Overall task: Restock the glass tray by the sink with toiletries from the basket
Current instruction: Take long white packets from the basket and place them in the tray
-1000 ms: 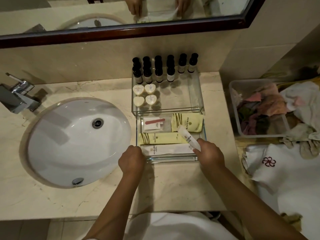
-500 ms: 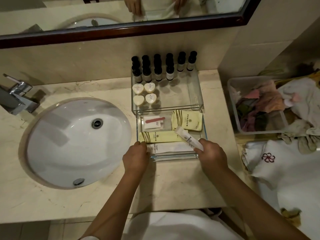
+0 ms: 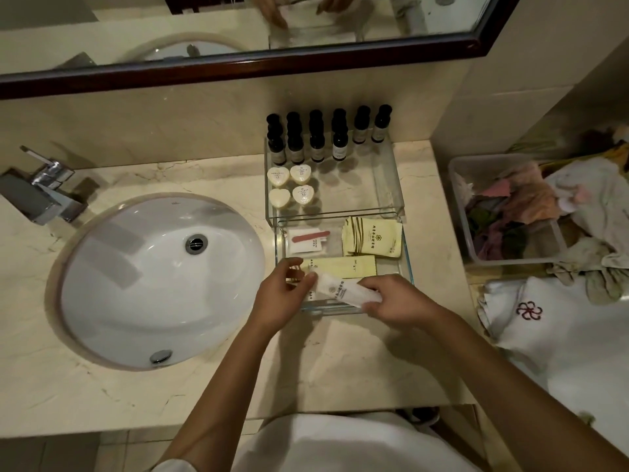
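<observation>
A two-part glass tray [image 3: 396,199] sits on the counter right of the sink [image 3: 160,277]. Its far part holds several dark bottles [image 3: 316,141] and heart-shaped soaps [image 3: 289,187]. The near part holds a nail-file packet [image 3: 306,240], a square yellow sachet [image 3: 372,236] and a long yellow packet [image 3: 343,266]. My right hand [image 3: 398,298] grips a white packet [image 3: 340,289] over the tray's near edge. My left hand [image 3: 282,298] pinches that packet's left end. A second white packet under it is mostly hidden.
A chrome tap [image 3: 44,189] stands at the far left. A clear plastic basket [image 3: 490,212] of cloths and a white towel [image 3: 558,332] with a red flower mark lie to the right. A mirror [image 3: 238,25] runs along the wall.
My right hand has brought the white packet down and turned it flat across the tray's near edge. My left hand moved right and took its left end.
</observation>
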### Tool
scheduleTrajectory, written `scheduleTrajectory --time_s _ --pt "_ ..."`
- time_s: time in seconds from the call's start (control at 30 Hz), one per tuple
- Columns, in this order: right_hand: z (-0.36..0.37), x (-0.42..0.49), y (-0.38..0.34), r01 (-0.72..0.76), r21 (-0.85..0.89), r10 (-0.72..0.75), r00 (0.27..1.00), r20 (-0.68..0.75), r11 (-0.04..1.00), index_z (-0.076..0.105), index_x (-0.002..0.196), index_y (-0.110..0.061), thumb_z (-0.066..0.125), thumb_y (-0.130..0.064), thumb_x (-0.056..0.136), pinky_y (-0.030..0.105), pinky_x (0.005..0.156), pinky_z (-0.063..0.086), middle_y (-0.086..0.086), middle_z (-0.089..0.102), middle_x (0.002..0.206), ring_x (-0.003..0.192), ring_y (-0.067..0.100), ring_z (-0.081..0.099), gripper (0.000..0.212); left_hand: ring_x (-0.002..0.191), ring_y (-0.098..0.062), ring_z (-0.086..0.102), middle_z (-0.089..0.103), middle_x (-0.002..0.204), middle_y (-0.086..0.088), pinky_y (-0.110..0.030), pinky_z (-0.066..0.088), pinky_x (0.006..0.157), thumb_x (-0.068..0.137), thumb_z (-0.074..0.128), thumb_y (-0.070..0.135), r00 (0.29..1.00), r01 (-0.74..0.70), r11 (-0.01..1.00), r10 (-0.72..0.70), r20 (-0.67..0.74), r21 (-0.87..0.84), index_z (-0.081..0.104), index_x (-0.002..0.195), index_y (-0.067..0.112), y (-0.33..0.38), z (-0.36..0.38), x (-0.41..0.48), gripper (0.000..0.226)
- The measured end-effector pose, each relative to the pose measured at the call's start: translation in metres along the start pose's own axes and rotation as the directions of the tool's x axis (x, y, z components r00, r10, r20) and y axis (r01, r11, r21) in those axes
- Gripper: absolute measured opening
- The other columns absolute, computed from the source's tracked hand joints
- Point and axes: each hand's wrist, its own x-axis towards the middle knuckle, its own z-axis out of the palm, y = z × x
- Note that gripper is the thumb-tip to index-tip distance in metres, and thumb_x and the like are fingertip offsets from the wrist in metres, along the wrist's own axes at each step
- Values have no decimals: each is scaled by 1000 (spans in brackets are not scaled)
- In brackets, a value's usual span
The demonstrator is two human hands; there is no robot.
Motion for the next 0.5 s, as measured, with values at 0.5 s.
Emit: scheduleTrajectory --time_s 0.5 --pt "11 30 25 -105 -112 68 953 -297 988 61 105 -16 66 -22 84 30 90 43 1 64 113 106 20 57 22 87 -26 63 63 88 -3 -31 48 72 88 62 16 955 199 980 -194 -224 -2 61 91 13 -32 10 9 4"
